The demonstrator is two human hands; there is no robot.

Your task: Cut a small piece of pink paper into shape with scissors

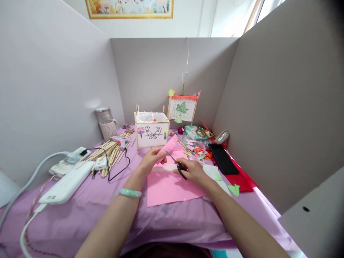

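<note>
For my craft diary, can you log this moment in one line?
left hand: pink paper strip | right hand: black-handled scissors | blades: near strip

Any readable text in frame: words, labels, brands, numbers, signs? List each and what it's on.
No text readable anywhere.
White slab-shaped device: small dark mark near its close end, too small to read.
White adapter: any print too small to read.
Bird panel and leaf panel: drawings, no lettering discernible.
Pink fringed strip, scissors: no lettering discernible.
</note>
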